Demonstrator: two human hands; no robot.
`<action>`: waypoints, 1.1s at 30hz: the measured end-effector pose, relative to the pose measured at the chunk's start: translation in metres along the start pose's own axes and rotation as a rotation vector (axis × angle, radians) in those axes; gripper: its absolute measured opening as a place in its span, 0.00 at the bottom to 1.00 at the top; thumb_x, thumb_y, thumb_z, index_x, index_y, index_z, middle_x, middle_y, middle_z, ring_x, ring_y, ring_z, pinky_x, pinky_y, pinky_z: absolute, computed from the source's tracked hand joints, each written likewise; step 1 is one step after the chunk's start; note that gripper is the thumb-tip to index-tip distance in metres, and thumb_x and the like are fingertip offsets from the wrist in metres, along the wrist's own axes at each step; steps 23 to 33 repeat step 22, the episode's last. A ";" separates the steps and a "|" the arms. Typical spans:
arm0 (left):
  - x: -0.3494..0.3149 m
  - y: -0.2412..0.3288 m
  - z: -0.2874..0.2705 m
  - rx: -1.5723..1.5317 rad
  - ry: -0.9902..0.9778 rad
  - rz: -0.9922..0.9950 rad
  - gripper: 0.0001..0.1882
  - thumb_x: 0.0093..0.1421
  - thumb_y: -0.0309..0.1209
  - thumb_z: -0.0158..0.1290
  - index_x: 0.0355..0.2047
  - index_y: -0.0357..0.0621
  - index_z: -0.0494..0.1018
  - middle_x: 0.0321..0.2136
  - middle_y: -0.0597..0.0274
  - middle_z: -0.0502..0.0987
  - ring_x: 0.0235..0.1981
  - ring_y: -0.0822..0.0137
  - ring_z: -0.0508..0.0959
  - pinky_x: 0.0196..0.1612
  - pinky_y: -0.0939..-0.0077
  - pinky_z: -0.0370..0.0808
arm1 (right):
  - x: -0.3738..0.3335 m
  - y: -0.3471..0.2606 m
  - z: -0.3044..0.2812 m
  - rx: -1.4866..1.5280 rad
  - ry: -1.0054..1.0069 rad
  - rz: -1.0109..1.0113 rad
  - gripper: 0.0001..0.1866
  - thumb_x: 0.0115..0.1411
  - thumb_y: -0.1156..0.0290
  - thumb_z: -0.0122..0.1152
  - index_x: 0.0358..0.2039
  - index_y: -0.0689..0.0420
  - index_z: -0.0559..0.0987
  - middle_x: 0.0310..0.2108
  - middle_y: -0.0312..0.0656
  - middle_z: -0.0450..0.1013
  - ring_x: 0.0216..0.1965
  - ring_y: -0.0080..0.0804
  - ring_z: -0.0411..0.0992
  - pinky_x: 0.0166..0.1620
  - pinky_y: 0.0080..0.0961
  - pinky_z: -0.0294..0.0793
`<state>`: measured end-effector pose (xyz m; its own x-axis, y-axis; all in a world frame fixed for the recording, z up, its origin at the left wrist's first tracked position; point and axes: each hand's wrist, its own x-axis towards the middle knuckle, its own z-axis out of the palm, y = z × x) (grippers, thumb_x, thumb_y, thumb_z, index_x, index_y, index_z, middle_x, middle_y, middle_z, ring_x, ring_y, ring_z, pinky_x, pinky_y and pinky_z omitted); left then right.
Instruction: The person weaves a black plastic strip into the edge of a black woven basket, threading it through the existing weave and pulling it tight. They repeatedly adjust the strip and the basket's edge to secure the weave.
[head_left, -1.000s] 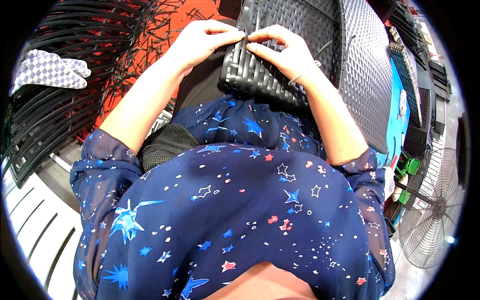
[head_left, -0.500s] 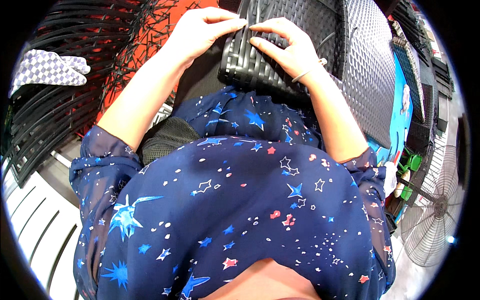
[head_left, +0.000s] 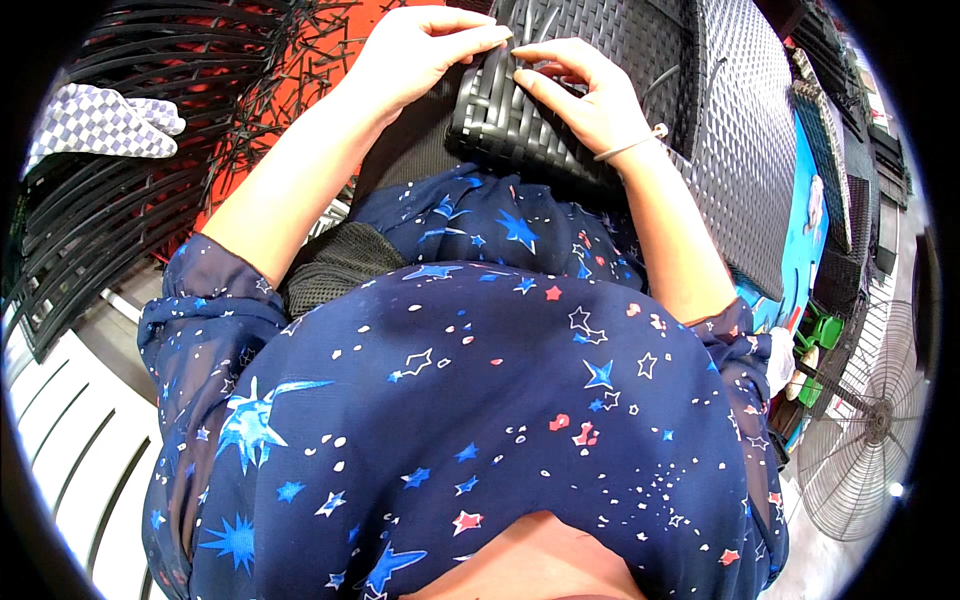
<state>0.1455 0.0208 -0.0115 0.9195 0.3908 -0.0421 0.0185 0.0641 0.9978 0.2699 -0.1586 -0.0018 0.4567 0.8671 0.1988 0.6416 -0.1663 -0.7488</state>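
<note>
A black woven wicker piece (head_left: 500, 118) lies at the top of the view, close to my lap, with flat glossy strips crossing along its edge. At its upper left edge, the thumb and forefinger of my left hand (head_left: 415, 60) pinch a black plastic strip. My right hand (head_left: 590, 95) bends in from the other side, its thumb and forefinger on the strips just right of the left fingertips. The exact hold of the right fingertips is hard to make out. Loose strip ends stick up beside the right hand.
A larger grey-black woven panel (head_left: 745, 150) rises at the right. Long black strips (head_left: 130, 210) fan out at the left, with a checkered cloth glove (head_left: 110, 122) on them, beside a red surface (head_left: 300, 75). A white slatted seat (head_left: 75, 440) is lower left; a caged fan (head_left: 875, 425) stands far right.
Both hands have shifted slightly right relative to the view, along with the woven piece. The left fingertips have moved a little upward; both hands stay at the same edge.
</note>
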 end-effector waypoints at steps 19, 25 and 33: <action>-0.008 -0.004 0.000 0.033 0.023 0.005 0.14 0.59 0.40 0.60 0.39 0.45 0.82 0.32 0.74 0.81 0.29 0.82 0.71 0.34 0.85 0.65 | -0.002 0.003 0.004 0.070 0.019 0.057 0.15 0.56 0.62 0.67 0.42 0.54 0.82 0.37 0.40 0.75 0.35 0.29 0.76 0.42 0.25 0.76; -0.005 -0.010 -0.001 0.020 0.014 0.021 0.14 0.59 0.39 0.60 0.40 0.45 0.82 0.33 0.73 0.82 0.29 0.82 0.71 0.34 0.85 0.66 | -0.003 0.005 0.004 0.060 0.051 0.056 0.16 0.57 0.61 0.65 0.44 0.55 0.81 0.40 0.42 0.75 0.37 0.32 0.77 0.43 0.26 0.77; -0.005 -0.010 -0.001 0.020 0.014 0.021 0.14 0.59 0.39 0.60 0.40 0.45 0.82 0.33 0.73 0.82 0.29 0.82 0.71 0.34 0.85 0.66 | -0.003 0.005 0.004 0.060 0.051 0.056 0.16 0.57 0.61 0.65 0.44 0.55 0.81 0.40 0.42 0.75 0.37 0.32 0.77 0.43 0.26 0.77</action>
